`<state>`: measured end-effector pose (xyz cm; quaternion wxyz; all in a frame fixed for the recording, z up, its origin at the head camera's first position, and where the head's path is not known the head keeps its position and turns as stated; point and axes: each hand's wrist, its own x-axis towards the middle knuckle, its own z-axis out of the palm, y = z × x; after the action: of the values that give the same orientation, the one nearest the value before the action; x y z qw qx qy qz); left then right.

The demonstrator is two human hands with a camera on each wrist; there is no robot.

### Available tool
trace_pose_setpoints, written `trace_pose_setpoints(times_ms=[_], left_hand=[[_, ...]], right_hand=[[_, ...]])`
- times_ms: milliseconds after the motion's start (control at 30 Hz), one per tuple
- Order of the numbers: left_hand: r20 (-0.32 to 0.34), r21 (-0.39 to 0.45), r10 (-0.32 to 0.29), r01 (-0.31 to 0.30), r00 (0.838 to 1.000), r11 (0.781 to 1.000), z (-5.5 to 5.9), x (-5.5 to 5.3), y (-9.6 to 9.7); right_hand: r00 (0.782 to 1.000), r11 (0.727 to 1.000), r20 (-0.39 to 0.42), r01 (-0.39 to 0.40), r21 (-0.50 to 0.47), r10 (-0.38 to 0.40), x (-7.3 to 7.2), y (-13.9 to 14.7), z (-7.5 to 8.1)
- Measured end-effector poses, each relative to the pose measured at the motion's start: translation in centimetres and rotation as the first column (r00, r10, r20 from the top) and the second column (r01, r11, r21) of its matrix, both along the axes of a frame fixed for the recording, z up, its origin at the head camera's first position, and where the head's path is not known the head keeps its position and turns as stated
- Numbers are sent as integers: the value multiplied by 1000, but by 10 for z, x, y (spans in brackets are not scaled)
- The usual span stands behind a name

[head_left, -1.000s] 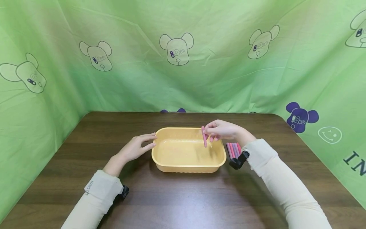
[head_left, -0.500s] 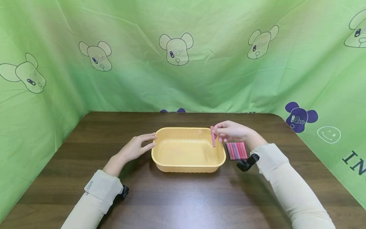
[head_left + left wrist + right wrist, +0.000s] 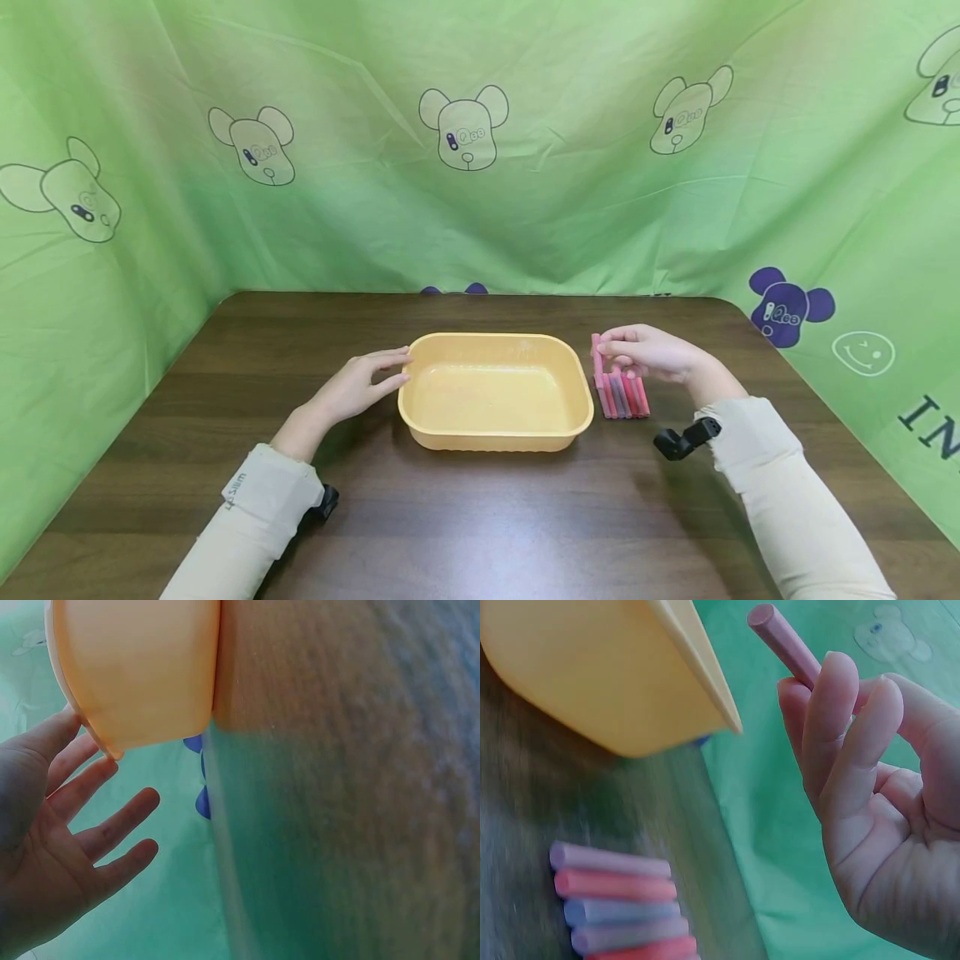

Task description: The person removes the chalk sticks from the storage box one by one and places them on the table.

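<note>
My right hand (image 3: 654,354) pinches a pink chalk stick (image 3: 597,357) between thumb and fingertips. In the right wrist view that chalk (image 3: 784,646) points up and to the left, its flat end showing. Below the hand, a row of several pink, red and purple chalk sticks (image 3: 624,398) lies on the table, just right of a yellow plastic basin (image 3: 491,442). The basin's inside holds nothing that shows. At its left end, my left hand (image 3: 351,389) touches the rim with thumb and fingertips, fingers loosely extended; the left wrist view shows them spread beside the rim.
The brown wooden table (image 3: 450,533) carries the basin and the chalk. Behind it and at both sides hangs a green cloth (image 3: 360,208) printed with bear heads. A small black camera (image 3: 686,439) sits on the right wrist.
The right hand has moved right with the pink chalk, from over the basin to above the chalk row. The left hand and basin have stayed in place.
</note>
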<state>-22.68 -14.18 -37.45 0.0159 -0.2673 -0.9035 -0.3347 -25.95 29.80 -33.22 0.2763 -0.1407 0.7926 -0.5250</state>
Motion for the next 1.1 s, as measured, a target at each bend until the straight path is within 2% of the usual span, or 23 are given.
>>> trace_pose_setpoints(times_ms=[133,367,633,933,1100], left_hand=[[4,1,1,-1,1000,1000,0,0,0],[6,-6,-4,4,1000,1000,1,1,0],[3,-9,0,0,1000,1000,2,1,0],[7,-5,2,-2,1000,1000,2,2,0],[9,-3,3,-3,1000,1000,2,2,0]], right_hand=[[1000,999,-6,-10,-36,10,3,16,-3],[999,999,-11,37,-38,-37,9,40,-12],[998,995,22,62,-83,-61,15,60,-21],[989,990,64,136,-41,-133,15,82,-37],[986,988,88,145,-47,-141,13,91,-45]])
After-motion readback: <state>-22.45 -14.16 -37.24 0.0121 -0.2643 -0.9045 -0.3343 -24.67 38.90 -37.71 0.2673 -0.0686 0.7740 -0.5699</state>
